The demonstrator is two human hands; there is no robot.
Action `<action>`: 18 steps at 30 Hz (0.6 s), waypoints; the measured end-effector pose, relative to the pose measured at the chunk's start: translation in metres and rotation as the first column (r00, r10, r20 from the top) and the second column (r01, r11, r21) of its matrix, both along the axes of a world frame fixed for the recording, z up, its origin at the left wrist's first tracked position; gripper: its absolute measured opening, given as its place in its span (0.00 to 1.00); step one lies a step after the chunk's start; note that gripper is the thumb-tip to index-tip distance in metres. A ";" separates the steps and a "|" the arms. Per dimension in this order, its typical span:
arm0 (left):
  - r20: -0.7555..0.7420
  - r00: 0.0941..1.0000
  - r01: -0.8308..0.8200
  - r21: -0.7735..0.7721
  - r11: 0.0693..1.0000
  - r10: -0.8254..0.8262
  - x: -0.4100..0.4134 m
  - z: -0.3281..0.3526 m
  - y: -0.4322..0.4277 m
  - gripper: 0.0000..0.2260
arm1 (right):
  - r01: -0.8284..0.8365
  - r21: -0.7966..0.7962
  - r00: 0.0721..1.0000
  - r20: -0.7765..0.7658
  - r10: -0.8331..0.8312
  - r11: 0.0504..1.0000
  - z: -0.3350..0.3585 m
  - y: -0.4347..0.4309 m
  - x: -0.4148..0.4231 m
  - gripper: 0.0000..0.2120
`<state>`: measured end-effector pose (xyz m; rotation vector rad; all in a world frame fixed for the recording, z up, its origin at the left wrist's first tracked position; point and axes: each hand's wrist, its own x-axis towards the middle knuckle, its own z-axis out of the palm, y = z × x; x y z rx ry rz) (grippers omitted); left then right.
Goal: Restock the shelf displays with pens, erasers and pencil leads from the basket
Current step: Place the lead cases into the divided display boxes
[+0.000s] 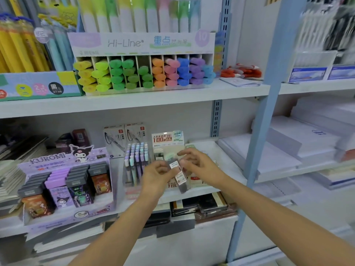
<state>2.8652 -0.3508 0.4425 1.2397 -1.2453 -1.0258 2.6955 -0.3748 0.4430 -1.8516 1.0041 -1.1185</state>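
Lead case (180, 176) held before lead display (167, 140) on middle shelf (203, 191). Left hand (158, 174) fingers pinch its top. Right hand (200, 167) fingers half-curled beside it, grip unclear. Risk: light pinch slips, case drops or topples pen rack (136, 156).

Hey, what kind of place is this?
Probably a stationery shop: a white cardboard display of coloured highlighters, a purple Kuromi display box of small cases, and stacked white paper reams, all on white shelves.
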 end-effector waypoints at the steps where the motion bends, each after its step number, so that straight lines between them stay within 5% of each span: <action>1: 0.050 0.998 0.027 -0.026 0.999 -0.026 -0.006 -0.001 -0.002 0.09 | 0.001 -0.002 1.000 0.024 -0.001 1.000 0.000 0.001 -0.005 0.14; 7: 0.379 0.925 0.069 -0.254 0.965 0.033 -0.030 -0.016 -0.011 0.08 | 0.112 -0.067 0.993 -0.028 -0.114 0.991 0.005 -0.006 -0.034 0.10; 10: 0.740 0.643 0.234 -0.436 0.869 0.198 -0.025 -0.030 -0.010 0.16 | 0.308 -0.140 0.951 0.049 -0.304 0.941 0.010 -0.017 -0.049 0.10; 13: 0.948 0.281 0.389 -0.256 0.885 0.150 -0.021 -0.048 -0.010 0.29 | 0.419 -0.213 0.908 0.062 -0.415 0.883 0.009 -0.029 -0.057 0.11; 18: 0.964 0.176 0.383 -0.252 0.888 0.198 -0.021 -0.062 -0.014 0.33 | 0.378 -0.316 0.910 -0.045 -0.412 0.870 -0.006 -0.044 -0.052 0.07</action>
